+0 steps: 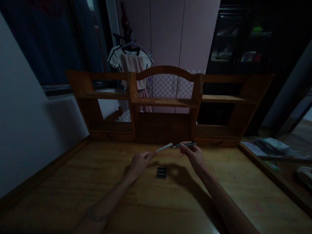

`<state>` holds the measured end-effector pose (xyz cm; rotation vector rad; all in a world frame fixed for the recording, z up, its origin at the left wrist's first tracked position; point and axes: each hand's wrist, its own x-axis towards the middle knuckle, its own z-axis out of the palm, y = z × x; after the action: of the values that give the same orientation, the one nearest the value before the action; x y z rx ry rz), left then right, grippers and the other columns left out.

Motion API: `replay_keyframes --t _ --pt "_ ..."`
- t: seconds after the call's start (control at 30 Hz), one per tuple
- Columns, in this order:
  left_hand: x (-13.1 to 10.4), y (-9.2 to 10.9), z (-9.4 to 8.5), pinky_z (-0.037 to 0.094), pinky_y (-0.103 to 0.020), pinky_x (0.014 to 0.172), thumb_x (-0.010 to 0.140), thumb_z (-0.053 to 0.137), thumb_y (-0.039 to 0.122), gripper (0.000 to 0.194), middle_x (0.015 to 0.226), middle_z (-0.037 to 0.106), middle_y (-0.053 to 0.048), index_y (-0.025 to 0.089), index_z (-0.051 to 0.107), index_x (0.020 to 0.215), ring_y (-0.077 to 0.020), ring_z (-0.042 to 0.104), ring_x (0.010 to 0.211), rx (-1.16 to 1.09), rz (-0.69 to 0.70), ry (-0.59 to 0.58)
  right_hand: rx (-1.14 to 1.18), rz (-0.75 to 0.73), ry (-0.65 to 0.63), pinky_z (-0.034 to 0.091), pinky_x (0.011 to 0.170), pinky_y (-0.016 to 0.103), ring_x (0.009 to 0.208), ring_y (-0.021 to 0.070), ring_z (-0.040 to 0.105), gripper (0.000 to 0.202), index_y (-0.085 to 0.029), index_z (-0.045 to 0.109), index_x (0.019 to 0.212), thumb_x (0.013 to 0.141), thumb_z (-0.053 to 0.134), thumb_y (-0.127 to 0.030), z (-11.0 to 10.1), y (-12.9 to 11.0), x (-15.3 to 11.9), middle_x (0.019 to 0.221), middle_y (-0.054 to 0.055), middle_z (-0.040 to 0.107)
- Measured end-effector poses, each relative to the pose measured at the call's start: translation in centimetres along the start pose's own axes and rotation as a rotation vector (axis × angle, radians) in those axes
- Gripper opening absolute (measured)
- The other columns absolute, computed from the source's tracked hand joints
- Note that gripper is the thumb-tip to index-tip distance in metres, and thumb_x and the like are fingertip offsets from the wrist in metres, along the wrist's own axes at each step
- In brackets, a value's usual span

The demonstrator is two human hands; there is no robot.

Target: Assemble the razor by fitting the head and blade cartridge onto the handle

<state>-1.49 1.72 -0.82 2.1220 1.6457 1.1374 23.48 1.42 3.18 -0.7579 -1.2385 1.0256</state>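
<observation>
In the head view, my left hand [140, 163] is closed around a slim whitish stick [165, 147], which slants up to the right; its exact kind is too dim to tell. A dark pen [178, 145] is pinched in the fingers of my right hand [193, 155], its narrow end pointing left. The pen's end and the stick's far end are close together; whether they touch, I cannot tell. Below and between both hands, small dark strips [161, 173] lie side by side on the wooden desk [142, 210].
A wooden shelf unit [165, 102] stands along the desk's back edge. White wall [21, 120] rises at the left. On the right, beyond the desk's raised rim [276, 178], are a pile of papers or packets [272, 145] and a crumpled cloth-like thing [310, 179]. Lighting is dim.
</observation>
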Motion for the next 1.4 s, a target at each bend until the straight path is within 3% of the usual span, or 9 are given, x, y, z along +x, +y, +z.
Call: replay_keyframes --t 0.2,0.5,0.83,1.03,1.23,1.4 --pt "0.0 0.3 0.0 0.026 -0.022 0.054 0.084 0.037 0.060 0.057 0.057 0.049 0.001 0.013 0.064 0.067 -0.0100 0.039 0.054 0.011 -0.015 -0.002 0.188 0.206 0.024 0.048 0.055 0.024 0.068 0.0173 0.066 0.036 -0.018 0.061 0.094 0.073 0.068 -0.047 -0.4 1.5 0.4 0.078 0.006 0.068" --pt "0.1 -0.3 -0.5 0.026 -0.022 0.054 0.084 0.037 0.059 0.055 0.057 0.051 0.001 0.014 0.063 0.066 -0.0106 0.041 0.055 0.018 -0.050 0.032 0.353 0.314 0.087 0.052 0.053 0.024 0.054 0.0121 0.060 0.029 -0.016 0.061 0.076 0.071 0.072 -0.042 -1.8 3.1 1.7 0.069 0.005 0.065" --pt "0.1 -0.3 -0.2 0.028 -0.022 0.055 0.083 0.038 0.060 0.055 0.058 0.052 0.000 0.014 0.066 0.072 -0.0112 0.042 0.056 -0.008 -0.056 0.025 0.328 0.306 0.000 0.051 0.058 0.024 0.059 0.0123 0.062 0.027 -0.014 0.062 0.081 0.071 0.072 -0.037 -0.7 2.2 0.6 0.072 0.005 0.065" --pt "0.3 -0.3 -1.0 0.027 -0.022 0.052 0.083 0.034 0.061 0.058 0.056 0.046 0.001 0.012 0.062 0.068 -0.0110 0.038 0.055 -0.095 -0.069 0.099 0.313 0.288 0.013 0.052 0.061 0.026 0.061 0.0136 0.062 0.028 -0.014 0.064 0.083 0.071 0.072 -0.038 -0.6 2.0 0.7 0.073 0.006 0.066" --pt "0.1 0.0 -0.3 0.026 -0.021 0.052 0.082 0.039 0.060 0.055 0.055 0.047 0.002 0.014 0.060 0.062 -0.0102 0.039 0.054 -0.059 -0.041 0.052 0.315 0.286 -0.016 0.052 0.062 0.025 0.062 0.0139 0.063 0.026 -0.014 0.064 0.084 0.073 0.071 -0.037 -0.4 1.9 0.5 0.074 0.006 0.066" --pt "0.2 -0.6 -1.0 0.026 -0.021 0.051 0.083 0.037 0.060 0.055 0.054 0.044 0.002 0.013 0.061 0.065 -0.0105 0.038 0.053 -0.096 -0.108 0.144 0.317 0.258 -0.017 0.051 0.061 0.025 0.061 0.0132 0.063 0.026 -0.015 0.062 0.083 0.074 0.069 -0.039 -0.3 2.1 0.5 0.073 0.006 0.066"
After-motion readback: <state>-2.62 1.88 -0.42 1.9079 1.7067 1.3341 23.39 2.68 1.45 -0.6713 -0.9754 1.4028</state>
